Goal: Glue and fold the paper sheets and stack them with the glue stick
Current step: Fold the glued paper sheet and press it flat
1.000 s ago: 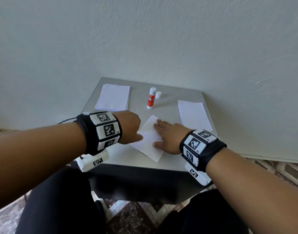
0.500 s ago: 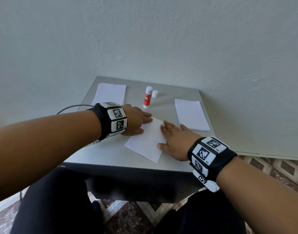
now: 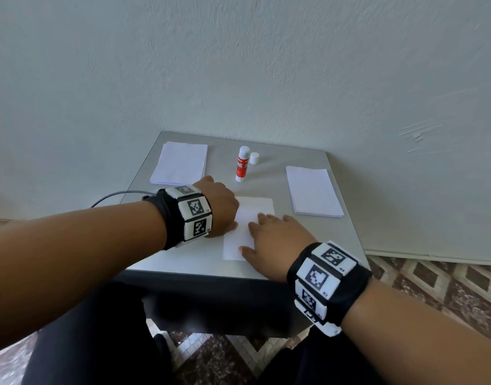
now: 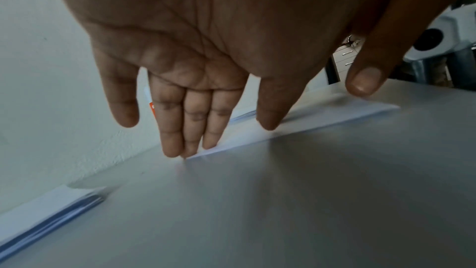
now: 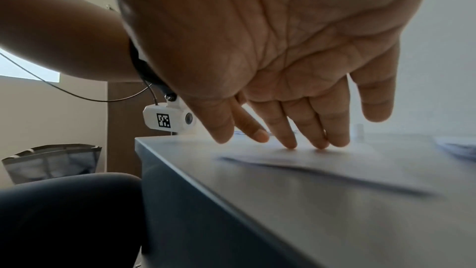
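While both hands press flat on the folded sheet [image 3: 255, 211] near the table's [image 3: 347, 240] front edge, the step looks like creasing a glued fold: the left hand [image 3: 218, 207] and right hand [image 3: 277, 240] have fingers straight, holding nothing. Behind stands the uncapped glue stick [image 3: 242, 167], its cap [image 3: 254, 158] beside it; 2 paper piles [image 3: 180, 162] [image 3: 312, 191] flank. Next likely: lifting the sheet by an edge onto the right pile
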